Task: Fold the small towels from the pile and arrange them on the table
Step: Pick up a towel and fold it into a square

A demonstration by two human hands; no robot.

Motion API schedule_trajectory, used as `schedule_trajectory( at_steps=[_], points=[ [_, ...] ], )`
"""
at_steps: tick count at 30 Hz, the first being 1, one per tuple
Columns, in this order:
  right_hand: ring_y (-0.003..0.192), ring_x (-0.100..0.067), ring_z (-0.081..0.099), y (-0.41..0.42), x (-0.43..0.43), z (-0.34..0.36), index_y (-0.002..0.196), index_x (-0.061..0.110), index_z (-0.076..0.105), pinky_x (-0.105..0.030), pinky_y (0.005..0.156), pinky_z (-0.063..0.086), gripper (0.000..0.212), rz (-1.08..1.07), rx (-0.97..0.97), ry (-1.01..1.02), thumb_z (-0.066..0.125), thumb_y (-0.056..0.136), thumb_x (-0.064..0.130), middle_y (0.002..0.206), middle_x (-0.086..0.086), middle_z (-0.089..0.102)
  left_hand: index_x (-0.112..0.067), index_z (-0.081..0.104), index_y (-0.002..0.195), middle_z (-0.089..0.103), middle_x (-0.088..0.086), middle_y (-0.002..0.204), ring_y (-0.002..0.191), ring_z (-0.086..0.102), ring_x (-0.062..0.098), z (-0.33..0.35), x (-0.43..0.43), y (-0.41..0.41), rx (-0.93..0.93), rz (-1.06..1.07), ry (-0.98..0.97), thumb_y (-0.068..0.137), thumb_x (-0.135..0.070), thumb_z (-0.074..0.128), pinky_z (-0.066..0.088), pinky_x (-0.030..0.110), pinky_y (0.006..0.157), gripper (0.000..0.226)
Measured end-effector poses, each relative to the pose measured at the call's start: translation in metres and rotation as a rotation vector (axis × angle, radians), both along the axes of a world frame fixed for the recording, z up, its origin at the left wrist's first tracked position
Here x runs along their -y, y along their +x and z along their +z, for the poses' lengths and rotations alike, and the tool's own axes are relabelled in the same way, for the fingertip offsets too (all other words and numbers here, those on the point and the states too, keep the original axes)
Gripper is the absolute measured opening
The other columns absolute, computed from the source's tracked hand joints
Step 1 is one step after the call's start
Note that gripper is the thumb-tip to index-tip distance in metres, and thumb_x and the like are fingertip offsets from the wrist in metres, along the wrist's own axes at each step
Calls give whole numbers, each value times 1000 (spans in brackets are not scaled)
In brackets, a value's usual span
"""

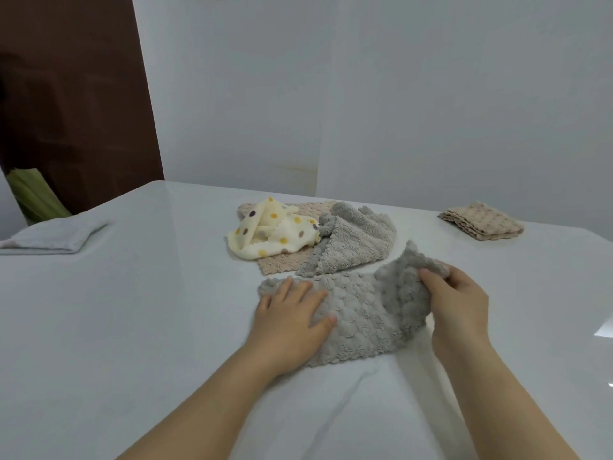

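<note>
A grey textured towel (368,313) lies on the white table (139,320) in front of me. My left hand (292,313) presses flat on its left part with straight fingers. My right hand (457,303) grips the towel's right edge, which is lifted and bunched off the table. Behind it sits the pile: a cream polka-dot towel (268,235), a second grey towel (355,244) and a beige towel (278,263) underneath. A folded beige towel (481,220) rests at the far right of the table.
A folded pale grey cloth (53,237) lies at the table's left edge. A dark brown door (73,104) and a green object (33,194) stand beyond the left corner. White walls close the back.
</note>
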State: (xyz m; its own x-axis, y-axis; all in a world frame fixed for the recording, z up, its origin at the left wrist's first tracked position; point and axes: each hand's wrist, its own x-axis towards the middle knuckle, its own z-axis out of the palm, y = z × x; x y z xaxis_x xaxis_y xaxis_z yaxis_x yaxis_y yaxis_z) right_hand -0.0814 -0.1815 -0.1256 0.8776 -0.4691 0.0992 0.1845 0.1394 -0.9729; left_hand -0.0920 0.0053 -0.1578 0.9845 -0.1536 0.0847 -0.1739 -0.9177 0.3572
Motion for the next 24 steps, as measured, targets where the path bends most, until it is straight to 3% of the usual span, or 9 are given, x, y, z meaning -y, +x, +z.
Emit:
schedule_trajectory(
  at_steps=[3,5,8,10,13,17,20,22,24],
  points=[
    [66,6,59,-8,-29,4,78,31,62,-8,65,47,27,56,162,-210,58,86,6,64,17,66,-27,58,117,61,-4,115,108,52,16,18,0,0,148,244,-630,93,-39,41,43,32,90,31],
    [59,9,55,-14,-47,1,80,35,62,-4,59,43,27,108,206,-391,60,86,8,62,17,65,-24,56,109,63,-1,87,69,55,12,29,-6,0,39,308,-1101,96,-32,42,44,25,57,20],
    [66,6,52,-21,-64,-9,92,31,64,-5,64,40,23,188,247,-695,60,86,10,71,13,59,-28,42,110,61,11,88,57,54,17,32,-14,0,-175,292,-1398,98,-35,37,44,20,41,15],
    [72,0,50,-25,-69,-14,103,24,66,-5,70,36,22,255,263,-856,56,84,19,76,10,58,-33,38,117,62,13,91,62,60,20,30,-18,2,-232,260,-1432,98,-34,37,50,22,46,18],
    [83,-5,53,-28,-73,-14,109,23,65,-9,74,36,28,390,238,-975,57,83,27,89,9,64,-21,56,112,63,8,82,63,62,18,29,-21,3,-229,229,-1395,96,-21,46,54,24,51,19],
    [88,7,58,-31,-68,-12,96,32,69,-5,76,42,44,496,264,-865,51,66,58,79,35,62,-14,68,85,64,6,80,73,60,19,26,-25,4,-155,258,-1245,86,-6,61,53,28,67,11],
    [90,5,57,-25,-58,-10,86,31,69,-7,78,40,28,322,296,-813,51,76,50,80,35,63,-19,68,75,65,7,81,77,58,19,24,-36,7,-57,299,-1110,79,-6,68,50,36,80,14],
    [87,2,54,-20,-51,-9,92,27,70,-6,78,36,22,299,211,-975,54,84,38,81,23,64,-24,67,75,64,6,81,76,58,18,21,-41,7,-61,284,-975,78,-10,70,48,34,79,14],
    [85,-7,53,-15,-46,-14,92,25,70,-18,82,39,17,330,124,-1188,55,86,31,82,12,64,-28,64,74,62,2,80,74,57,15,19,-41,4,-72,252,-781,78,-14,69,46,26,73,15]
  ],
)
